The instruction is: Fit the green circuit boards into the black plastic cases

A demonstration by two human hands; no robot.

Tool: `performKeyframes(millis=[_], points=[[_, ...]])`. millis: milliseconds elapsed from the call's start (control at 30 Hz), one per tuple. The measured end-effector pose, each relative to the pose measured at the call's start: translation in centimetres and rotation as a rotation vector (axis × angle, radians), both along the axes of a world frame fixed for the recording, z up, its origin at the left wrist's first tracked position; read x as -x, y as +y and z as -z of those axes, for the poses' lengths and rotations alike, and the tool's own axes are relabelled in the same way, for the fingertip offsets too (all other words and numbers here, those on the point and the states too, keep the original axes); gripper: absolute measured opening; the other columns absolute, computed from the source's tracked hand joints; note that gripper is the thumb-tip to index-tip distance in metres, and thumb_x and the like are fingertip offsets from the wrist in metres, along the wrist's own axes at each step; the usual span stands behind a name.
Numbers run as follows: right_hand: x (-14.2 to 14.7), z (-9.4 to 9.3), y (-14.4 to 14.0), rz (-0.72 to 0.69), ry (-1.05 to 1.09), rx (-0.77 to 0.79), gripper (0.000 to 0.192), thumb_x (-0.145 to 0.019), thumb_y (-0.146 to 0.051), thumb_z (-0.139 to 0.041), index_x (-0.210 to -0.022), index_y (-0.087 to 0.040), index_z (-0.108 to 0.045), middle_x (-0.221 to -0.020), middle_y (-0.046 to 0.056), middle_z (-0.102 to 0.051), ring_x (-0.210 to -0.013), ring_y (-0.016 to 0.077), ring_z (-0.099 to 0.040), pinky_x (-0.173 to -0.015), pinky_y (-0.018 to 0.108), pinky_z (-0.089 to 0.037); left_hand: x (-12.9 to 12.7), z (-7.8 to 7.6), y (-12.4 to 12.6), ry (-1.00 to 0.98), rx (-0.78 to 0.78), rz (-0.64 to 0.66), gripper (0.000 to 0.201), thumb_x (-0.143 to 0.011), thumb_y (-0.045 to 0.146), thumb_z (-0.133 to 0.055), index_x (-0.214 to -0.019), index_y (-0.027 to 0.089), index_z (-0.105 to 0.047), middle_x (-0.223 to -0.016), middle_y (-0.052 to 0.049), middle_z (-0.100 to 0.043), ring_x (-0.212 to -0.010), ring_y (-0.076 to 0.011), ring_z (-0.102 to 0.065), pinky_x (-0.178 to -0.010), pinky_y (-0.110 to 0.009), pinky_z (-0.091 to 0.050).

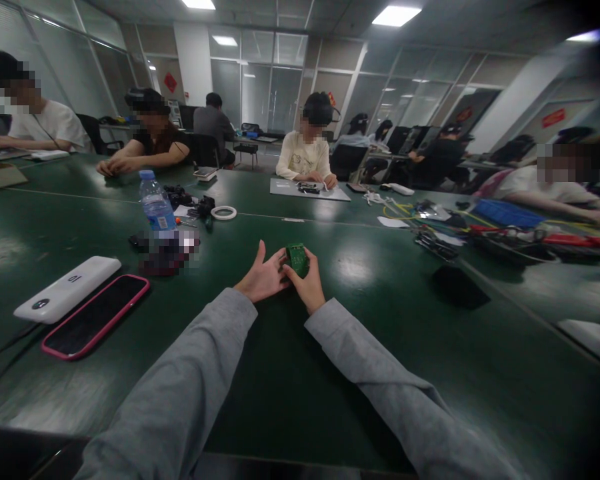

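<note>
A small green circuit board (pixel 297 259) is held up over the middle of the green table (pixel 260 373). My right hand (pixel 310 283) grips it, the thumb across its near left edge and the other fingers behind its right side. Just left of the board is my left hand (pixel 265 277), palm turned up, thumb raised and fingers stretched toward the board. Its fingertips reach the board's left edge; whether they touch it I cannot tell. Grey sleeves cover both forearms.
To the left lie a white power bank (pixel 70 288) and a phone in a pink case (pixel 97 317); behind them stands a water bottle (pixel 156 203). A white ring (pixel 223 213) lies farther back. At right are tangled cables, a blue tray (pixel 503 215) and a black pad (pixel 459 288). Several people sit around.
</note>
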State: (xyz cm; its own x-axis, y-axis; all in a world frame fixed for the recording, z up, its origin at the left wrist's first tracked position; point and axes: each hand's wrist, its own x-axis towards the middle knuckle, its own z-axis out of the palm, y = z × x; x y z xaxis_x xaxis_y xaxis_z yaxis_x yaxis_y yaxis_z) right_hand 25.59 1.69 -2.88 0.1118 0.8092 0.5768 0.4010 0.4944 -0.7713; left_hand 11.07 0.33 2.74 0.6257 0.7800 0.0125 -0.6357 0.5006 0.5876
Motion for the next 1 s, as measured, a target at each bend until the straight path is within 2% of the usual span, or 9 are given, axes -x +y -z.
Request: performKeyframes(millis=[267,367,467,567,667,767,833,933,1000], points=[[-0.8,-0.4,0.4,-0.062,0.309,0.220,0.056,-0.069,-0.034,-0.067,-0.120,-0.017,-0.049,-0.122,0.009,-0.055,-0.113,0.0218,-0.051,-0.101,0.043,-0.038,0.6,1.2,0.9,0.059,-0.015,0.010,0.063,-0.079,0.068,-0.036,-0.123,0.024,-0.049,-0.126,-0.012,-0.051,-0.108,-0.0261,-0.054,-0.091,-0.047,-0.043],[-1.8,-1.0,0.7,-0.200,0.593,0.401,0.044,-0.070,-0.033,-0.067,-0.109,-0.016,-0.056,-0.105,0.008,-0.064,-0.100,0.0215,-0.060,-0.092,0.041,-0.048,0.8,2.3,2.1,0.139,0.057,-0.070,0.051,-0.083,0.057,-0.045,-0.120,0.022,-0.047,-0.123,-0.014,-0.053,-0.108,-0.0259,-0.056,-0.091,-0.045,-0.044],[-3.1,-2.0,0.5,-0.390,0.809,0.576,0.030,-0.074,-0.031,-0.065,-0.098,-0.014,-0.059,-0.087,0.008,-0.067,-0.085,0.0209,-0.065,-0.078,0.035,-0.056,0.9,3.4,3.0,0.131,0.147,-0.164,0.041,-0.087,0.049,-0.043,-0.114,0.019,-0.047,-0.121,-0.016,-0.055,-0.108,-0.0241,-0.058,-0.090,-0.042,-0.045],[-5.0,-3.0,-0.3,-0.470,0.902,0.697,0.028,-0.081,-0.034,-0.057,-0.099,-0.012,-0.060,-0.088,0.011,-0.067,-0.086,0.0209,-0.066,-0.072,0.031,-0.058,0.9,3.8,3.4,0.100,0.164,-0.169,0.038,-0.087,0.048,-0.043,-0.112,0.019,-0.048,-0.124,-0.016,-0.054,-0.110,-0.0249,-0.057,-0.090,-0.042,-0.045],[-7.5,-3.6,-1.3,-0.465,0.931,0.756,0.032,-0.087,-0.038,-0.049,-0.105,-0.013,-0.058,-0.096,0.012,-0.067,-0.092,0.0211,-0.065,-0.074,0.032,-0.058,1.0,3.7,3.4,0.091,0.160,-0.158,0.039,-0.087,0.048,-0.042,-0.113,0.019,-0.048,-0.128,-0.016,-0.052,-0.112,-0.0250,-0.056,-0.092,-0.042,-0.044],[-11.0,-3.7,-2.2,-0.404,0.879,0.758,0.033,-0.087,-0.037,-0.049,-0.110,-0.014,-0.057,-0.102,0.013,-0.065,-0.096,0.0216,-0.064,-0.076,0.033,-0.057,1.0,3.6,3.4,0.089,0.171,-0.154,0.040,-0.089,0.047,-0.040,-0.116,0.020,-0.046,-0.130,-0.015,-0.051,-0.113,-0.0242,-0.056,-0.093,-0.042,-0.044],[-14.0,-3.5,-2.4,-0.304,0.798,0.707,0.033,-0.086,-0.036,-0.051,-0.109,-0.014,-0.058,-0.104,0.014,-0.065,-0.094,0.0217,-0.065,-0.075,0.033,-0.056,1.1,3.6,3.4,0.082,0.175,-0.151,0.040,-0.089,0.047,-0.039,-0.118,0.020,-0.046,-0.130,-0.016,-0.051,-0.113,-0.0243,-0.056,-0.094,-0.043,-0.043],[-19.4,-3.5,-2.2,-0.028,0.627,0.545,0.032,-0.082,-0.033,-0.059,-0.108,-0.015,-0.061,-0.101,0.014,-0.065,-0.085,0.0205,-0.066,-0.072,0.033,-0.053,1.1,3.7,3.5,0.071,0.163,-0.147,0.040,-0.089,0.046,-0.038,-0.118,0.020,-0.046,-0.130,-0.015,-0.051,-0.113,-0.0244,-0.056,-0.094,-0.043,-0.043],[-23.4,-3.9,-1.9,0.234,0.481,0.397,0.038,-0.077,-0.031,-0.066,-0.112,-0.018,-0.062,-0.099,0.014,-0.065,-0.078,0.0183,-0.065,-0.071,0.033,-0.050,1.1,3.8,3.6,0.069,0.149,-0.143,0.040,-0.089,0.046,-0.039,-0.117,0.020,-0.048,-0.131,-0.014,-0.051,-0.113,-0.0246,-0.055,-0.095,-0.043,-0.042]])
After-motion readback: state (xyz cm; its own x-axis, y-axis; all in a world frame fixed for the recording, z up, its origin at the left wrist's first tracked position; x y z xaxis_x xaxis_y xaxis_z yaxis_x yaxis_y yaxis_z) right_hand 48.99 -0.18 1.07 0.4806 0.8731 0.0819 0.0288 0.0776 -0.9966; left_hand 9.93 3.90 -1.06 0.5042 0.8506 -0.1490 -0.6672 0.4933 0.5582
